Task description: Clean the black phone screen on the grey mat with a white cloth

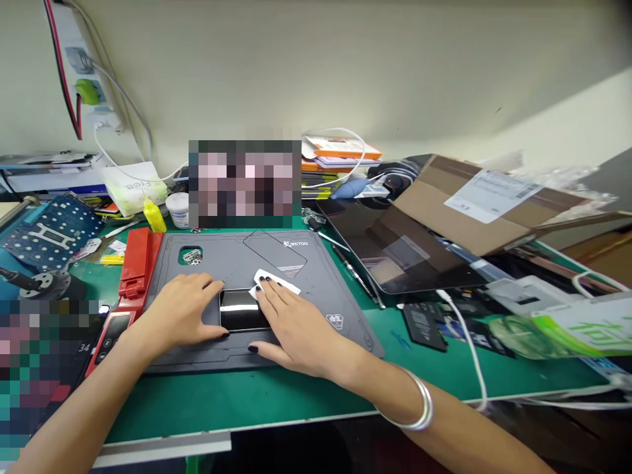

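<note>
A glossy black phone (241,311) lies flat on a grey repair mat (336,296) printed WKTOO, with its ends partly hidden by my hands. My left hand (178,313) holds the phone's left end between fingertips and thumb. My right hand (296,326) presses a white wipe (276,281) against the phone's upper edge, and its thumb rests below the phone. A clear glass panel (275,253) lies on the mat just above the wipe.
A red tool (135,273) stands left of the mat, near a yellow bottle (155,215) and a white tub (178,209). A tablet (395,250) and cardboard box (484,204) lie to the right, with a white cable (469,345) across the green bench mat (237,401).
</note>
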Tool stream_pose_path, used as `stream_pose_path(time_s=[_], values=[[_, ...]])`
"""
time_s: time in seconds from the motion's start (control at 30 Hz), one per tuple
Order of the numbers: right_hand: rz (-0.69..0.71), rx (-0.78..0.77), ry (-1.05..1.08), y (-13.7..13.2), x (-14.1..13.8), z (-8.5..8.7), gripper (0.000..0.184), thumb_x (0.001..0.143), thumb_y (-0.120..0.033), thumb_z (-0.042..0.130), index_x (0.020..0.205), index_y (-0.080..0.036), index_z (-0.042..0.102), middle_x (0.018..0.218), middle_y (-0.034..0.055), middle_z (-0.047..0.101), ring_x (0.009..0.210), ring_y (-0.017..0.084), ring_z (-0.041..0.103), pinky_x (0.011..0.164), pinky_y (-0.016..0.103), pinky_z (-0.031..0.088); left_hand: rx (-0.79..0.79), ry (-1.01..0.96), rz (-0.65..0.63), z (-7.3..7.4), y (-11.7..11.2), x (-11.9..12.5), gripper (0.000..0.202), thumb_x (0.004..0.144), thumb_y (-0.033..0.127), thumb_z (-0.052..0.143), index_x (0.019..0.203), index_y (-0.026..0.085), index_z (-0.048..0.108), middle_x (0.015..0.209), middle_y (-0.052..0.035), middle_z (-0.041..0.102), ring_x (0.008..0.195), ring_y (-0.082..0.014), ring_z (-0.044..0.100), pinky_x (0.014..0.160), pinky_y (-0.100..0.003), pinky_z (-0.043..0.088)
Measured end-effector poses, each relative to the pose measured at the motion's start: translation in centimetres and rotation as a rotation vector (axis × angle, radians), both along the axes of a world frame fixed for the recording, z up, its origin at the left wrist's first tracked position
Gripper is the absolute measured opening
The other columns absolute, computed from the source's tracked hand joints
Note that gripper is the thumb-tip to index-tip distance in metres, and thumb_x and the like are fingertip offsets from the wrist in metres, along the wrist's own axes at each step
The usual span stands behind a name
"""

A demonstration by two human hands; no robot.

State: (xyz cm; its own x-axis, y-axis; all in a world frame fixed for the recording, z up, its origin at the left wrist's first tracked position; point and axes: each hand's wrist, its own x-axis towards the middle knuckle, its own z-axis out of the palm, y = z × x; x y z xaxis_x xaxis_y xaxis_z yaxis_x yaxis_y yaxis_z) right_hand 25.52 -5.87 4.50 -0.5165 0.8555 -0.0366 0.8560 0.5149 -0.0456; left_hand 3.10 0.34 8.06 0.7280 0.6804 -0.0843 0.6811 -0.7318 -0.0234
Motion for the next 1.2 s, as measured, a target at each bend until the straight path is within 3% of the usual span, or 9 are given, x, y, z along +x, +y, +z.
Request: stream_pose_path(time_s=[0.17,0.3,0.5,0.73,0.97,1.2], values=[[-0.017,0.011,0.071,-0.9,0.7,-0.4,0.082,0.090,-0.059,0.048,0.141,0.005,0.040,0.150,0.0298,0.032,0.141,0.040,0.027,0.113,0.055,0.030,0.026,0.016,-0.016,0.1,0.1,0.0,0.063,0.077,0.054,0.067,0.125,0.015,0.054,0.114,-0.0142,0.063,0.102,-0.0320,0.062,0.086,-0.043,0.049],[-0.093,0.034,0.128,-3.3,1.3,-1.2,0.083,0.088,-0.057,0.051,0.143,0.003,0.037,0.152,0.0285,0.029,0.142,0.039,0.025,0.113,0.055,0.031,0.045,0.022,-0.021,0.1,0.0,0.0,0.061,0.077,0.054,0.067,0.123,0.015,0.055,0.111,-0.0138,0.063,0.099,-0.0317,0.063,0.083,-0.042,0.049],[-0.076,0.020,0.185,-5.9,-1.1,-1.6,0.096,0.080,-0.064,0.057,0.144,0.005,0.034,0.153,0.0291,0.023,0.144,0.040,0.018,0.114,0.056,0.028,0.062,0.023,-0.030,-0.1,-0.1,0.0,0.064,0.073,0.056,0.070,0.122,0.017,0.056,0.109,-0.0127,0.063,0.096,-0.0315,0.063,0.081,-0.042,0.048],[0.031,-0.077,0.263,-4.4,-4.5,-1.1,0.109,0.075,-0.073,0.056,0.145,0.006,0.031,0.155,0.0284,0.020,0.145,0.039,0.013,0.119,0.051,0.017,-0.028,-0.064,-0.023,0.3,-0.3,-0.6,0.096,0.066,0.070,0.067,0.139,0.013,0.041,0.124,-0.0177,0.060,0.112,-0.0366,0.059,0.092,-0.047,0.046],[0.033,-0.083,0.299,-3.3,-6.4,-0.4,0.106,0.075,-0.068,0.062,0.145,0.005,0.031,0.154,0.0309,0.017,0.146,0.039,0.010,0.120,0.047,0.012,-0.024,-0.083,0.033,0.2,-0.2,-0.5,0.085,0.080,0.064,0.054,0.144,0.013,0.034,0.123,-0.0186,0.063,0.113,-0.0361,0.060,0.091,-0.047,0.047],[0.040,-0.084,0.233,-1.7,-6.3,-0.1,0.103,0.079,-0.069,0.057,0.143,0.008,0.033,0.154,0.0297,0.021,0.146,0.038,0.011,0.120,0.047,0.014,-0.011,-0.074,0.024,0.5,-0.4,-0.4,0.089,0.077,0.063,0.058,0.144,0.011,0.033,0.122,-0.0187,0.064,0.109,-0.0366,0.062,0.088,-0.046,0.049]])
